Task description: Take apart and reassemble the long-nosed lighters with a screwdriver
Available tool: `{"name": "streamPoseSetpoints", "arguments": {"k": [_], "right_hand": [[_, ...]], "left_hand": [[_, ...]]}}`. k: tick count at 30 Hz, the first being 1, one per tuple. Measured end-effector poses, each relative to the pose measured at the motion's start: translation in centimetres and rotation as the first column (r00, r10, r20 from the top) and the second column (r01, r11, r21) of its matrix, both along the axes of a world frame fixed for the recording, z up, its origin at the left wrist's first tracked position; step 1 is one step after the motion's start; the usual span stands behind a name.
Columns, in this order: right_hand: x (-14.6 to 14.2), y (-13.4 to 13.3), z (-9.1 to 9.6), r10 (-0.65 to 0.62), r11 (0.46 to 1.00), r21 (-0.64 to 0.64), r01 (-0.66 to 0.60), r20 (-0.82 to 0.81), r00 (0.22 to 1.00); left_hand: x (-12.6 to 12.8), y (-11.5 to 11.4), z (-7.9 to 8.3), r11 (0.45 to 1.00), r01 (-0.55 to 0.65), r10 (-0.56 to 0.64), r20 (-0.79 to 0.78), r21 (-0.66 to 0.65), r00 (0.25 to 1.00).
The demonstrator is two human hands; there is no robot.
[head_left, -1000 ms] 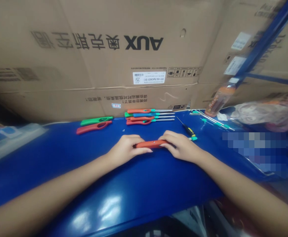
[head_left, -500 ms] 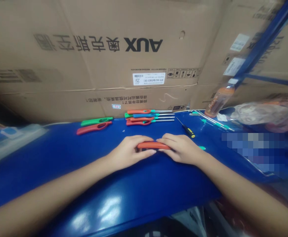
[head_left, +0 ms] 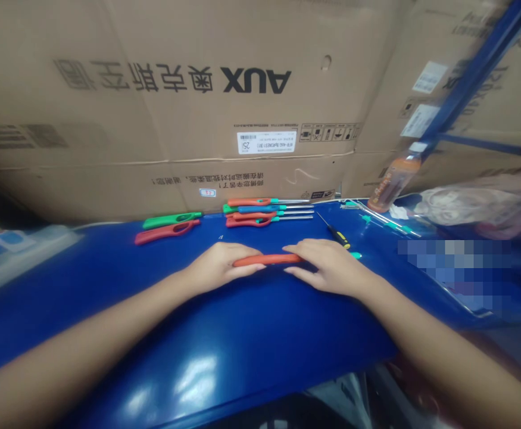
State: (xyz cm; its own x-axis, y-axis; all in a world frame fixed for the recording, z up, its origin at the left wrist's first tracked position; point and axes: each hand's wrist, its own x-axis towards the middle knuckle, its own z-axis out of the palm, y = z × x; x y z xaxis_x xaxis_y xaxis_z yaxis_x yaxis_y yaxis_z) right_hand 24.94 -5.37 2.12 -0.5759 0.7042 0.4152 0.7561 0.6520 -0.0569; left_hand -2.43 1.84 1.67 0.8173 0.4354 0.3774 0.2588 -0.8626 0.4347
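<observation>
Both my hands are at an orange lighter handle (head_left: 269,260), held level just above the blue tabletop. My left hand (head_left: 213,265) pinches its left end between thumb and fingers. My right hand (head_left: 331,265) is around its right end, fingers over the top; the thumb sits lower, with a small gap showing under the handle. The handle's right tip is hidden in that hand. Behind the hands lies a stack of long lighters (head_left: 251,213) with metal tubes. Left of them are a green handle (head_left: 171,220) and a red handle (head_left: 166,232).
A yellow-and-black screwdriver (head_left: 338,235) lies beyond my right hand, near metal tubes with teal pieces (head_left: 385,220). An orange drink bottle (head_left: 394,182) and a plastic bag (head_left: 456,199) are at the right. A large cardboard box (head_left: 175,131) walls off the back; clear plastic (head_left: 32,256) lies left.
My left hand has shifted left along with the handle's left end, and more of the handle shows between my hands. My right hand has hardly moved.
</observation>
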Motion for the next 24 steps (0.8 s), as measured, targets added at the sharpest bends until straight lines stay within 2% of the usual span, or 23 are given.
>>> {"name": "streamPoseSetpoints", "arguments": {"k": [4,7,10,14,18,24], "right_hand": [[0.9,0.2,0.4,0.007,0.99,0.139,-0.014,0.048,0.999],[1.0,0.2,0.3,0.028,0.974,0.224,-0.04,0.057,0.998],[0.6,0.2,0.0,0.041,0.973,0.222,-0.06,0.09,0.995],[-0.1,0.2,0.1,0.053,0.974,0.212,-0.084,0.147,0.988],[0.9,0.3,1.0,-0.071,0.98,0.196,0.044,0.134,0.988],[5.0,1.7,1.6,-0.223,0.963,0.156,0.219,0.01,0.975]], "left_hand": [[-0.5,0.6,0.6,0.999,-0.017,0.017,-0.013,-0.028,1.0],[-0.2,-0.1,1.4,1.0,-0.007,0.007,-0.114,0.003,0.993],[0.6,-1.3,1.6,0.996,-0.042,0.057,-0.214,0.078,0.975],[1.3,-2.1,1.1,0.983,-0.083,0.126,-0.279,0.162,0.952],[1.0,-0.9,0.7,0.974,-0.12,0.172,-0.285,0.19,0.943],[-0.5,1.4,1.8,0.965,-0.169,0.21,-0.205,0.199,0.956]]}}
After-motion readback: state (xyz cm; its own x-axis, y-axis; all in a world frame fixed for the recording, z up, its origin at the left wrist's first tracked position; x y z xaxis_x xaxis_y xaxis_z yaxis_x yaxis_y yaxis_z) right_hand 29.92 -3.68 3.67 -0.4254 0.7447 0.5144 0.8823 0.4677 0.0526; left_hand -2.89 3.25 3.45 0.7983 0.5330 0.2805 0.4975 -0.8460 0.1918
